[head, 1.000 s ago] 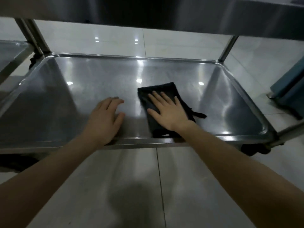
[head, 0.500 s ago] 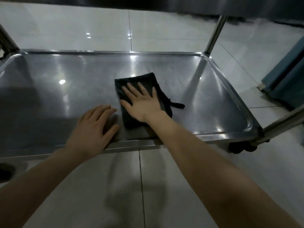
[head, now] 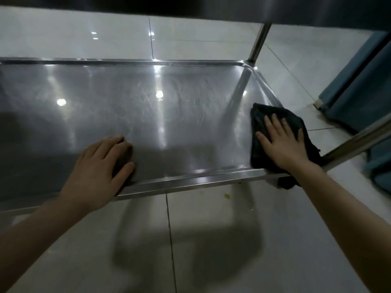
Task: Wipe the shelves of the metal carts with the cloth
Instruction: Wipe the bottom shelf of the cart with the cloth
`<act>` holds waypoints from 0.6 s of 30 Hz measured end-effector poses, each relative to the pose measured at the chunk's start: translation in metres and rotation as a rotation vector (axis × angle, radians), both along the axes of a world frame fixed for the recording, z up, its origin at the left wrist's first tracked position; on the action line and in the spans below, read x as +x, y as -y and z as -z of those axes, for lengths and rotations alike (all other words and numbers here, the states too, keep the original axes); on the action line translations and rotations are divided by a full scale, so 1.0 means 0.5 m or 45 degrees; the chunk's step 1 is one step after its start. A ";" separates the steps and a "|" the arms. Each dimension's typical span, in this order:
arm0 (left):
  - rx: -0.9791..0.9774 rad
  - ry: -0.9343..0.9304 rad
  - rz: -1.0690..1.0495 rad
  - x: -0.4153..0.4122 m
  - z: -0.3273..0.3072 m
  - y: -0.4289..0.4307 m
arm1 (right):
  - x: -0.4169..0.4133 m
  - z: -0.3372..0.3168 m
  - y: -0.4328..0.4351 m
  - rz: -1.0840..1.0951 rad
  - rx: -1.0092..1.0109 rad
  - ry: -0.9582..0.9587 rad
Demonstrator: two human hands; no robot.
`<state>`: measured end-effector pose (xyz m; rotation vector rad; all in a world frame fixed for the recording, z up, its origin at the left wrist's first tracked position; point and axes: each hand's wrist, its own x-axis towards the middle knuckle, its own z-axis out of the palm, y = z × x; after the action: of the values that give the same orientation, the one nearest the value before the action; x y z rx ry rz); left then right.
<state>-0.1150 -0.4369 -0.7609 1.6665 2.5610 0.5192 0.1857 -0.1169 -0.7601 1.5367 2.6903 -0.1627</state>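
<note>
The metal cart's lower shelf is a shiny steel tray with a raised rim, filling the middle of the view. A dark folded cloth lies at the shelf's near right corner, part of it hanging over the front rim. My right hand presses flat on the cloth with fingers spread and straight. My left hand rests flat on the shelf by its front rim, left of centre, holding nothing.
The underside of the cart's upper shelf spans the top of the view. Cart posts stand at the far right corner and near right corner. A blue object stands on the tiled floor to the right.
My right hand has slid the cloth from the shelf's middle to its near right corner. My left hand has stayed by the front rim. The view has shifted right.
</note>
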 end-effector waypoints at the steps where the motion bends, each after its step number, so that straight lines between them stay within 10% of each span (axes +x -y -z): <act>1: -0.001 0.006 0.001 0.000 -0.002 0.000 | 0.004 -0.002 0.035 -0.039 -0.018 0.011; 18: 0.098 0.013 0.443 0.034 -0.026 0.023 | -0.050 -0.001 0.291 -0.742 0.358 -0.023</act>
<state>-0.0981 -0.4486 -0.7480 2.0671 2.1953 0.6011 0.1610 -0.2623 -0.7598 0.7215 3.1363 0.2300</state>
